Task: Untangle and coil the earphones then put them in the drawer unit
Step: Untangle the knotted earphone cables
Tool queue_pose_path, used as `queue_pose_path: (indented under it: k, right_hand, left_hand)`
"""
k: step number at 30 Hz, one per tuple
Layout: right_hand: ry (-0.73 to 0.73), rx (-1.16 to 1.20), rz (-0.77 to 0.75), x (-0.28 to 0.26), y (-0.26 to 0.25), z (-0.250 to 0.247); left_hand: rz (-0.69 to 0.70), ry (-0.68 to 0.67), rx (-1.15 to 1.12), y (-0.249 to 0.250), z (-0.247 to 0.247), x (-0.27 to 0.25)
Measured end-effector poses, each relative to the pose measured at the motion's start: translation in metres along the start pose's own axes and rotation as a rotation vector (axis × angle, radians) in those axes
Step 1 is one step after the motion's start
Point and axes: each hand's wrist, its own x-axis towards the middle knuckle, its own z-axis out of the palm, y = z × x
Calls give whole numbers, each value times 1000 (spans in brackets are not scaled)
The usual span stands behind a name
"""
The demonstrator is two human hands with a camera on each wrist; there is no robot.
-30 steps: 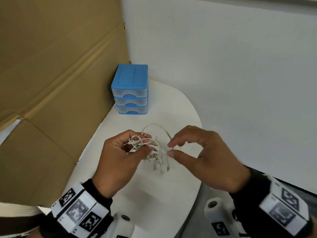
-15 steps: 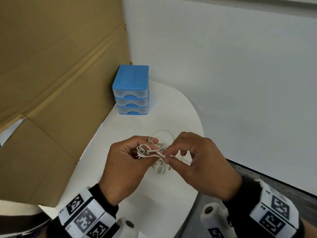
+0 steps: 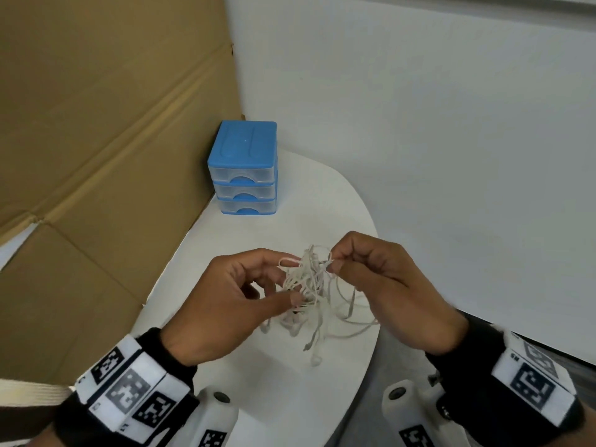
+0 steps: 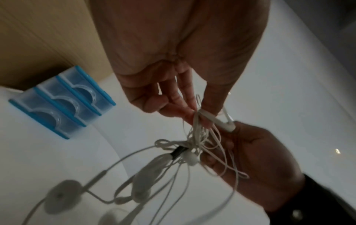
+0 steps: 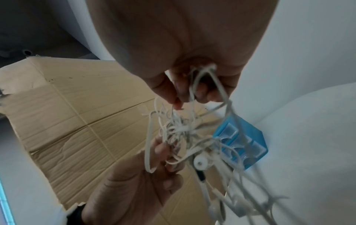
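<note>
White earphones, tighter half a second ago, now hang looser at centre frame above the table, more cord trailing down. Left hand pinches the knot, right hand pinches a strand higher. Untangling advances; drawer unit waits closed, upper centre.

The earphones between the hands were thin, matt white rubbery cord. Beyond them, the drawer unit was glossy blue and clear plastic on a smooth white worktop, beside creased brown cardboard.
</note>
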Motion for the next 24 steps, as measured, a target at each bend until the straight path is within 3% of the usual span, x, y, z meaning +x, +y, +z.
queue_pose_path:
  k: [9, 12, 16, 24]
  right_hand:
    - [14, 21, 19, 1, -1, -2]
    - [17, -26, -17, 0, -2, -2]
    - [1, -262, -90, -4, -5, -1]
    - [-38, -94, 36, -4, -5, 3]
  left_hand:
    - [-113, 87, -314, 11, 5, 2]
    - [-116, 91, -287, 13, 8, 0]
    - [-116, 101, -212, 15, 10, -2]
    - [-146, 110, -198, 12, 15, -3]
